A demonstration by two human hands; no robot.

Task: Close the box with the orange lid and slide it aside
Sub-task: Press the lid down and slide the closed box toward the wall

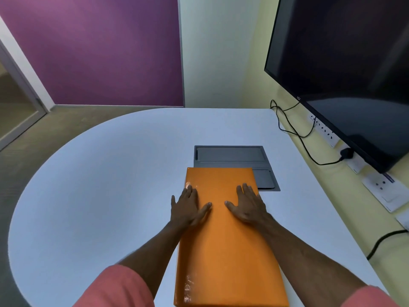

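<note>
**Desk:** What is lying at the centre of the frame?

**Photographer:** The orange lid (225, 235) is sitting flat over the box, running from the near edge of the white tabletop (110, 173) towards its middle. The box underneath is staying hidden; only orange is showing.

**Desk:** And the hands?

**Photographer:** Both are pressing down on the lid's far half, palms flat, fingers spread, gripping nothing. The left hand (188, 209) is overlapping the lid's left edge; the right hand (247, 207) is resting just inside the right edge. Pink sleeves are showing at the bottom corners.

**Desk:** How far along is the job looking?

**Photographer:** The closing is appearing done or nearly so, with the lid lying level. Whether it is fully seated cannot be told from above. The sliding aside is looking still to come.

**Desk:** Anything around it?

**Photographer:** A grey recessed panel (232, 156) is lying just beyond the lid's far end, partly covered by it. A dark screen (345, 69) is hanging on the right wall, with black cables (294, 131) trailing to sockets.
</note>
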